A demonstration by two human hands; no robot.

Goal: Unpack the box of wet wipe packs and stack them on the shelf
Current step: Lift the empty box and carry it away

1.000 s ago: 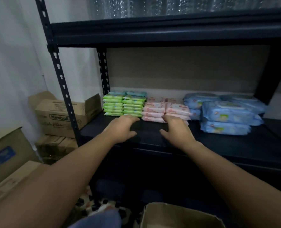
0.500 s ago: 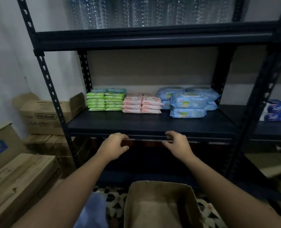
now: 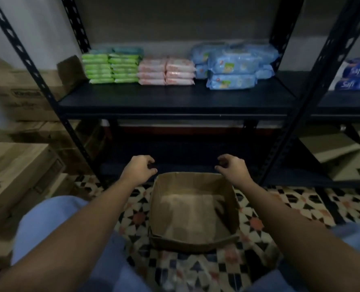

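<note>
Between my two grips sits the cardboard box [image 3: 193,209], open at the top on the patterned floor [image 3: 265,211], with nothing I can make out inside but its bare bottom. My left grip [image 3: 140,168] hangs just past the box's far left corner, fingers loosely curled and grasping nothing. My right grip [image 3: 230,167] hangs over the far right corner in the same way, relaxed and grasping nothing; I cannot tell whether either one touches the rim. Beyond and above both grips runs the dark metal shelf [image 3: 174,102], and the wet wipe packs are stacked along its back. Up and ahead of my left grip stand the green packs [image 3: 111,67] in two piles side by side. Straight ahead between the grips are the pink packs [image 3: 166,71], also two piles, touching the green ones. Up from my right grip lie the larger blue packs [image 3: 232,66], piled beside the pink. Far out to the right of my right grip, on the neighbouring shelf, are dark blue packages [image 3: 356,75]. Off to the left of my left grip, brown cartons [image 3: 19,171] are piled against the wall.
</note>
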